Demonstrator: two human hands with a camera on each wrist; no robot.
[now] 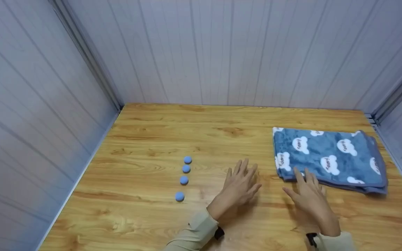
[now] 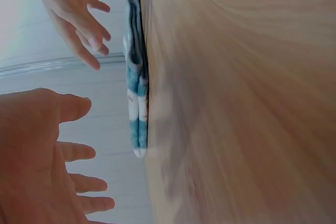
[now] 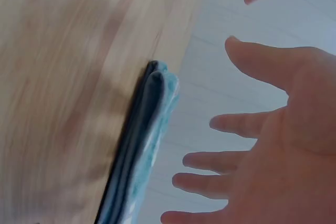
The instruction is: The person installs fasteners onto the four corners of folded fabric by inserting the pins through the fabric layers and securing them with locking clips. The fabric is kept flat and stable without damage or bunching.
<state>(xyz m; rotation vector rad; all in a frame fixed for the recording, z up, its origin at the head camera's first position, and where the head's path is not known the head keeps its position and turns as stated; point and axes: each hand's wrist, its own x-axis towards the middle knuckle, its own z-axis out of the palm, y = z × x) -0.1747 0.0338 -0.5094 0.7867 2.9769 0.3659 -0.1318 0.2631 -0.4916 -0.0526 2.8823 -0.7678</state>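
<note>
A folded blue blanket [image 1: 312, 153] with white bear-head patches lies at the right of the wooden table. Its layered edge shows side-on in both wrist views. My right hand [image 1: 311, 197] hovers by the blanket's near edge, fingers spread and holding nothing; in the head view its fingertips overlap that edge. To the left of the blanket, my left hand [image 1: 237, 186] is held over the table with fingers extended and nothing in them. In the left wrist view, a gap separates the left hand [image 2: 42, 156] from the blanket [image 2: 137, 77].
Several small blue discs stand in a rough line left of my left hand, the nearest disc [image 1: 179, 196] at the front and the farthest disc [image 1: 187, 159] behind. White panel walls [image 1: 215, 52] border the wooden table [image 1: 145, 132] at the back and both sides.
</note>
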